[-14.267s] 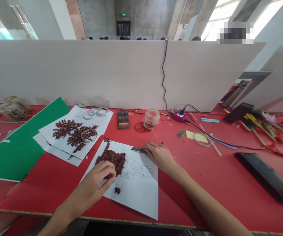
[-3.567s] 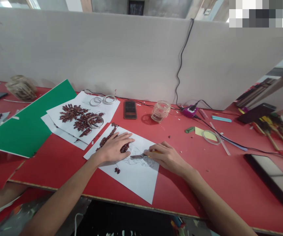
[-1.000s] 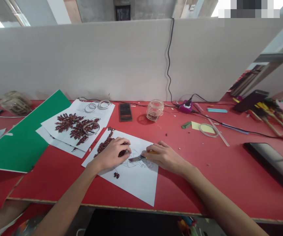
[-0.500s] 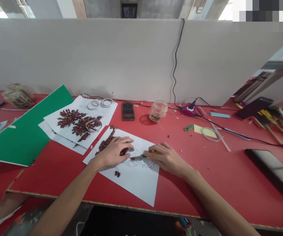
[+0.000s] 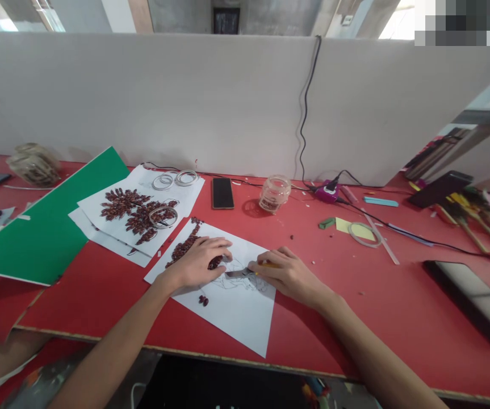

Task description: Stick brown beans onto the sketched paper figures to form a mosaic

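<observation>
Seed mosaic on a paper sheet, seen from above. Compared with the view about ten seconds and more earlier, the knife has come from the sheet's upper right margin to lie over the pencil drawing, its blade just beside the left hand; over the last half second both hands have barely moved. The handling is thus centred, by appearance, on the border between the glued-looking dark red seeds and the unfilled lines. The left hand arches over the seeds, thumb and fingers apart; whether a fingertip presses one is hidden. The right hand is closed round the yellow handle — its knuckles cover the drawing's right end. Loose seeds lie below the left hand, on the same sheet. The smartphone now shows a dark face, free of the earlier pale reflections. Behind stands a glass jar; at left, a second seed picture overlaps a green board — all on the red counter.
</observation>
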The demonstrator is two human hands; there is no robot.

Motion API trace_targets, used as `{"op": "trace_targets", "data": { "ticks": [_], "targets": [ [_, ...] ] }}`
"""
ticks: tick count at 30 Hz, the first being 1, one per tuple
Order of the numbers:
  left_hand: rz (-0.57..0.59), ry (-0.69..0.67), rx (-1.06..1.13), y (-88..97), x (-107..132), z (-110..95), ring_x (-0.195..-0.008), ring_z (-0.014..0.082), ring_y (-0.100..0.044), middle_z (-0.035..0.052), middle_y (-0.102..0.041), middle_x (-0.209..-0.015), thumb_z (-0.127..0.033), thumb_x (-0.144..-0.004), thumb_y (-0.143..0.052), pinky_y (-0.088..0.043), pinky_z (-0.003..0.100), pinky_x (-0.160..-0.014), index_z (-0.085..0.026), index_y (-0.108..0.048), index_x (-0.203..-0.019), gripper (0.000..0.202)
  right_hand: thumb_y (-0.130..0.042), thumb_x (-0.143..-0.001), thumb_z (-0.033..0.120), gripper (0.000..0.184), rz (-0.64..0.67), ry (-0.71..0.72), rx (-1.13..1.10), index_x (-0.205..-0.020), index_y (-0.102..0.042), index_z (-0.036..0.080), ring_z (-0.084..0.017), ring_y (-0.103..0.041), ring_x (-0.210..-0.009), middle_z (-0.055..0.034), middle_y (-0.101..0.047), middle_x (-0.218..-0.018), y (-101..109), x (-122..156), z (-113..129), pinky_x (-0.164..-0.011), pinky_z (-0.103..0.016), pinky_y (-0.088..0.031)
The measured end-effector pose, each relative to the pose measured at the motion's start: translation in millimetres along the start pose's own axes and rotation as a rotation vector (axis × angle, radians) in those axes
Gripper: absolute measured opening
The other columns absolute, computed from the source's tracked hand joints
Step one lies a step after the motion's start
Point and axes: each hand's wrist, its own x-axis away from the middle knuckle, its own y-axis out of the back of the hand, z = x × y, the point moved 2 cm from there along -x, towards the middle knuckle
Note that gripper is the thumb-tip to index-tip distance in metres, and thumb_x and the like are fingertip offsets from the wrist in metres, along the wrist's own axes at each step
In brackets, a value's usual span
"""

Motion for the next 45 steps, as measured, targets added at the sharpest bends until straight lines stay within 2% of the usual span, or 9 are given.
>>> {"op": "trace_targets", "data": {
  "ticks": [17,24,32,45],
  "targets": [
    [-0.015,0.003,0.003,0.3,0.9,-0.8,-0.147,0.0298,-0.043,0.0057,-0.054,-0.154,-0.026,-0.096,-0.059,-0.027,0.052,-0.125,-0.027,-0.067,-0.113,0.019,-0.041,-0.111,0.024,0.035,0.05,-0.021,-0.024,-0.131,-0.07,0.026,-0.017,-0.066,-0.092,-0.0081,-0.071,-0.109,-0.8,0.6,-0.8,-0.083,-0.034,-0.039],
    [-0.006,0.012,0.003,0.0,1.1,-1.2,-0.148,0.0287,-0.043,0.0051,-0.054,-0.154,-0.025,-0.097,-0.059,-0.025,0.053,-0.125,-0.027,-0.067,-0.114,0.019,-0.043,-0.111,0.024,0.033,0.017,-0.014,-0.018,-0.131,-0.069,0.026,-0.017,-0.065,-0.092,-0.0079,-0.07,-0.109,-2.3,1.9,-2.1,-0.084,-0.034,-0.039],
    [-0.025,-0.003,-0.016,-2.3,-0.3,1.9,-0.147,0.029,-0.043,0.0052,-0.056,-0.152,-0.025,-0.095,-0.061,-0.029,0.051,-0.123,-0.027,-0.068,-0.113,0.02,-0.042,-0.11,0.019,0.034,0.008,0.038,0.04,-0.13,-0.069,0.025,-0.016,-0.065,-0.09,-0.0074,-0.071,-0.107,-0.3,0.1,-0.3,-0.081,-0.033,-0.039],
    [-0.007,0.014,0.008,-1.1,-0.3,-0.2,-0.148,0.0289,-0.042,0.0038,-0.054,-0.154,-0.025,-0.096,-0.06,-0.025,0.053,-0.125,-0.027,-0.067,-0.112,0.018,-0.041,-0.111,0.02,0.034,0.013,0.037,0.016,-0.129,-0.069,0.024,-0.018,-0.066,-0.091,-0.0083,-0.071,-0.107,2.2,-1.3,0.8,-0.082,-0.033,-0.039]
  ]
}}
